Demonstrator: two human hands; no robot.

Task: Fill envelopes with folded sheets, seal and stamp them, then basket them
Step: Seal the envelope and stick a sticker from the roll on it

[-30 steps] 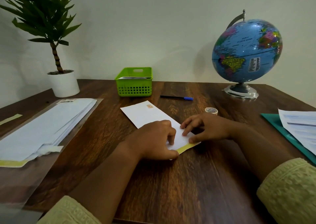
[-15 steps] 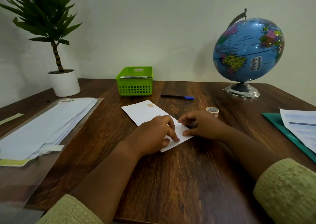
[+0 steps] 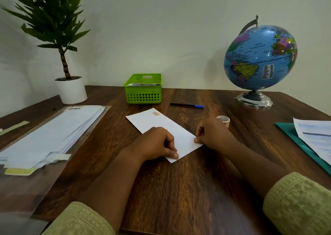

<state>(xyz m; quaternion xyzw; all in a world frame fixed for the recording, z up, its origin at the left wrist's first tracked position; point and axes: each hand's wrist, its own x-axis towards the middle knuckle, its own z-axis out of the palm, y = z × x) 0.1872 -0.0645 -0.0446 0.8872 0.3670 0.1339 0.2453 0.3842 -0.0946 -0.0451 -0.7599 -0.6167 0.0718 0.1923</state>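
A white envelope [image 3: 162, 125] lies flat and slanted on the wooden desk, a small orange stamp [image 3: 156, 114] at its far corner. My left hand [image 3: 154, 144] presses down on the near end, thumb at the near corner. My right hand [image 3: 213, 133] pinches the envelope's right corner between thumb and fingers. The flap end is folded shut; no yellow strip shows. A green basket [image 3: 143, 94] with papers inside stands at the back centre. A stack of white envelopes [image 3: 52, 132] lies on clear plastic to the left.
A small tape roll [image 3: 223, 120] sits just behind my right hand. A pen with a blue cap [image 3: 187, 105] lies beyond the envelope. A globe [image 3: 259, 59] stands back right, a potted plant [image 3: 68, 89] back left. A teal folder [image 3: 304, 148] with printed sheets lies right.
The yellow adhesive strip seen a second ago at the envelope's near end is gone from view; the flap is folded down. Both hands shifted to the near end's corners.
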